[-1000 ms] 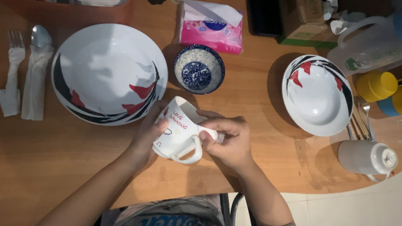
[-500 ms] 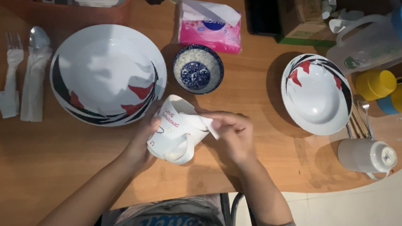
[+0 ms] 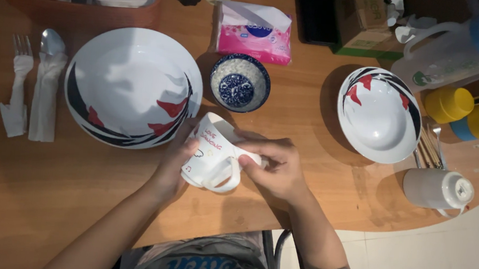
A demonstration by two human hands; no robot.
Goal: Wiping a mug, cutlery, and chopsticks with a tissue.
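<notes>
I've got the white ceramic mug with red lettering (image 3: 210, 155) tilted on its side above the wooden table (image 3: 310, 100), near the edge. L hand (image 3: 176, 161) cups its body; R hand (image 3: 274, 165) pinches a white tissue (image 3: 252, 158) vs the handle.

bare table (image 3: 47, 193) left of the hands; large plate (image 3: 133, 86), small bowl (image 3: 238, 83) apparently close ahead

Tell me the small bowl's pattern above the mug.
The small bowl is blue and white, dark blue rim and centre, clearest in the head view.
</notes>
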